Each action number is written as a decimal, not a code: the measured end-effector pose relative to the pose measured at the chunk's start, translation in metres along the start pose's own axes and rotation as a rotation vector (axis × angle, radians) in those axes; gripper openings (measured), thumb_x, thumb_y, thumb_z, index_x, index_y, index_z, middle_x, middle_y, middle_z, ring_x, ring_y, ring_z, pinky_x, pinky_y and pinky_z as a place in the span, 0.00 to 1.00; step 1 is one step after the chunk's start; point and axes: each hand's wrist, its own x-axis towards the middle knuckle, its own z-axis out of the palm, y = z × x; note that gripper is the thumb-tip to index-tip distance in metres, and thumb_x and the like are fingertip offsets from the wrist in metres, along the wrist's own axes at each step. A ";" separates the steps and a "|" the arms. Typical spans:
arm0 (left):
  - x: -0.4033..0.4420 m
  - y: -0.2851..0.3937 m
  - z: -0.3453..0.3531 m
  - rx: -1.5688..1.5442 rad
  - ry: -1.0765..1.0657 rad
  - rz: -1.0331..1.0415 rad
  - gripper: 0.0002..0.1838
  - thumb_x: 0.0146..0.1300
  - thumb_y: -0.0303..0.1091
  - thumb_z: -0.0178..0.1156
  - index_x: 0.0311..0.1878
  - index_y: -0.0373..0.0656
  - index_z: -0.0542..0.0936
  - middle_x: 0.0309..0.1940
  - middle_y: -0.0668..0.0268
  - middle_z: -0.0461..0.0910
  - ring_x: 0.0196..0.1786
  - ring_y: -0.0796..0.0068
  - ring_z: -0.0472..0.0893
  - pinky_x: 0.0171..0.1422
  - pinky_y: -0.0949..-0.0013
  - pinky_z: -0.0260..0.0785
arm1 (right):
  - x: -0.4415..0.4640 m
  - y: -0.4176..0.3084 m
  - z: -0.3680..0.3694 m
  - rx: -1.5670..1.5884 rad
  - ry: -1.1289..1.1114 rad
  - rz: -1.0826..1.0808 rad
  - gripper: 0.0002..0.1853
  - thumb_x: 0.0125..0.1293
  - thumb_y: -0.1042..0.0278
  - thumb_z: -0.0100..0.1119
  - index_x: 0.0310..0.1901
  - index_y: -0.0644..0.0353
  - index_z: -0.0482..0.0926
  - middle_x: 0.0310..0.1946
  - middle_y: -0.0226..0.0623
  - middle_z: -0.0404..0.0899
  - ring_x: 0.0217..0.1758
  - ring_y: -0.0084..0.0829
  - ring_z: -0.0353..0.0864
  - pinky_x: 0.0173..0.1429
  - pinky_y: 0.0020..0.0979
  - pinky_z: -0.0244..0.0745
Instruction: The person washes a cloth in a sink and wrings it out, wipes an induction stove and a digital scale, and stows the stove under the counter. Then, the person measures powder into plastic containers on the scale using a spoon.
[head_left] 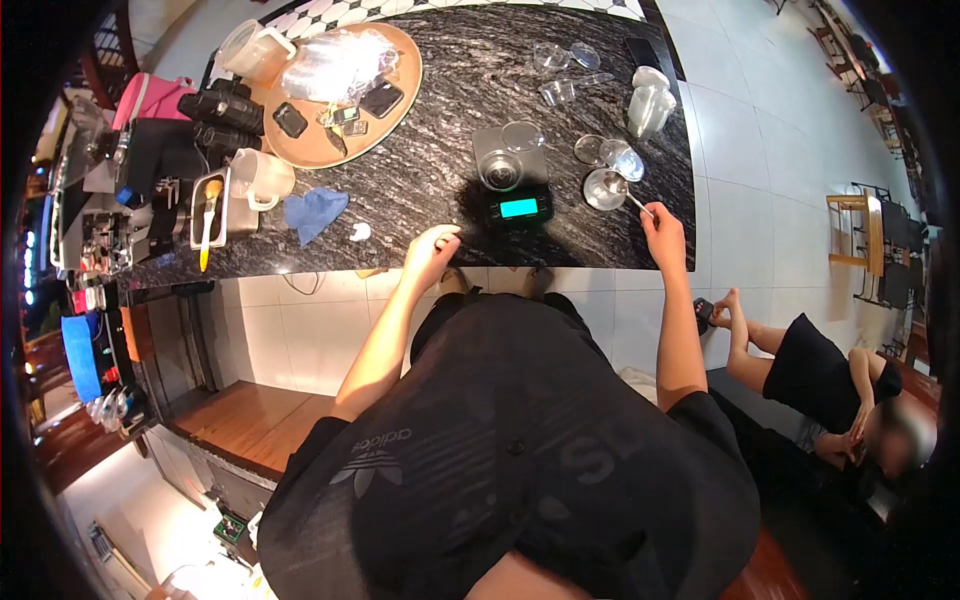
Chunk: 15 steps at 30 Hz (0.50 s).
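Note:
My right hand [664,238] pinches the handle of a spoon [636,203]. The spoon's far end reaches into a small round tub [604,190] of pale contents. To the left of the tub stands a digital scale [519,208] with a lit blue-green display. A small clear cup [499,172] sits on its plate, and a clear round lid [522,136] lies by the plate's far edge. Near the counter's front edge my left hand [432,254] rests with curled fingers and nothing visible in them. Behind the tub are another lid [589,150] and a shiny round piece [623,160].
On the dark marbled counter [440,90], clear cups [560,92] and a white jar [651,108] stand farther back. To the left are a blue cloth [315,213], a round tray [400,60], a pitcher [262,178] and a brush [210,215]. A seated person [815,365] is at right.

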 end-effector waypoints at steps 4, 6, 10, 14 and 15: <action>0.004 0.023 0.012 0.083 -0.093 0.057 0.14 0.61 0.32 0.63 0.50 0.41 0.81 0.33 0.65 0.82 0.32 0.75 0.79 0.40 0.70 0.74 | -0.006 -0.001 0.033 0.441 -0.069 0.029 0.08 0.69 0.66 0.57 0.40 0.64 0.76 0.24 0.31 0.79 0.25 0.20 0.73 0.32 0.26 0.69; 0.006 0.022 0.017 0.099 -0.155 0.062 0.15 0.62 0.32 0.62 0.51 0.41 0.80 0.37 0.62 0.84 0.38 0.73 0.82 0.46 0.69 0.74 | -0.012 -0.010 0.057 0.753 -0.210 0.077 0.07 0.71 0.68 0.55 0.43 0.63 0.74 0.27 0.32 0.81 0.26 0.17 0.72 0.32 0.21 0.68; 0.004 0.024 0.015 0.116 -0.179 0.044 0.15 0.61 0.35 0.63 0.49 0.42 0.81 0.35 0.61 0.83 0.37 0.69 0.82 0.45 0.65 0.75 | -0.014 -0.026 0.095 0.785 -0.321 0.104 0.07 0.71 0.68 0.55 0.43 0.62 0.74 0.36 0.33 0.83 0.34 0.17 0.76 0.38 0.22 0.71; -0.002 0.001 -0.012 0.248 -0.016 -0.102 0.16 0.55 0.35 0.65 0.48 0.45 0.81 0.36 0.61 0.82 0.41 0.63 0.82 0.47 0.63 0.74 | 0.016 0.012 0.105 0.471 -0.218 -0.043 0.06 0.70 0.68 0.57 0.43 0.59 0.78 0.41 0.26 0.83 0.37 0.15 0.76 0.40 0.20 0.70; -0.006 -0.002 -0.024 0.244 0.004 -0.111 0.16 0.55 0.35 0.65 0.48 0.45 0.81 0.36 0.61 0.82 0.41 0.63 0.82 0.47 0.63 0.74 | 0.020 0.013 0.101 0.425 -0.191 -0.060 0.06 0.70 0.68 0.57 0.44 0.59 0.78 0.40 0.26 0.83 0.36 0.15 0.76 0.39 0.19 0.69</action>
